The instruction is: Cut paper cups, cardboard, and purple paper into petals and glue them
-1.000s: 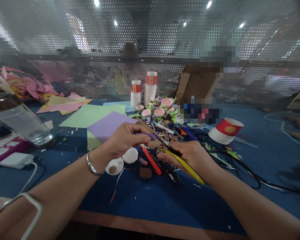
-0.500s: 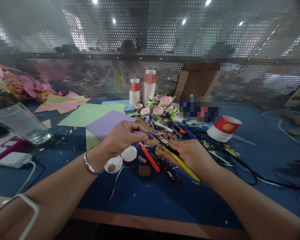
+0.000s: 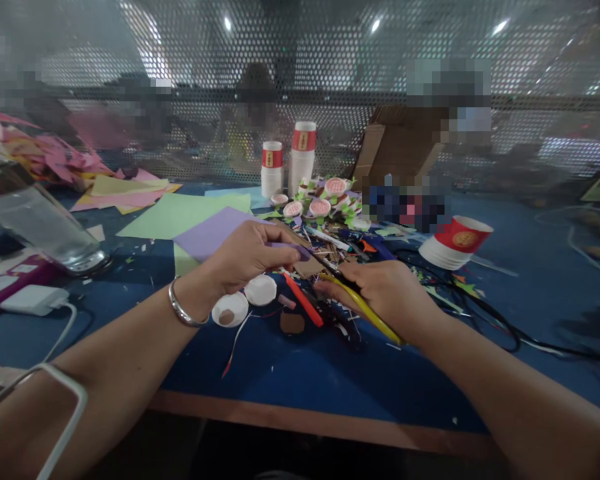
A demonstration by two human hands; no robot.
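Observation:
My left hand (image 3: 254,257) is closed, pinching a small piece of purple paper (image 3: 304,254) between thumb and forefinger. In my right hand (image 3: 383,290) is a pair of scissors (image 3: 367,312) with yellow and black handles. Their dark blades point up and left and meet the purple paper's edge. Behind my left hand lie a purple sheet (image 3: 213,233) and a light green sheet (image 3: 167,217). Below the hands are two white paper discs (image 3: 261,291), a red-handled tool (image 3: 304,300) and a small brown cardboard piece (image 3: 292,323).
Paper scraps and small decorated discs (image 3: 320,208) are heaped in the middle. Two stacks of paper cups (image 3: 301,163) stand behind them. A tilted cup (image 3: 457,243) and black cable (image 3: 500,327) are right; a glass jar (image 3: 40,223) and white charger (image 3: 34,300) are left.
The view has tipped slightly downward, so most of the table appears higher in the picture. Both hands keep their grip, with the scissors still at the purple paper.

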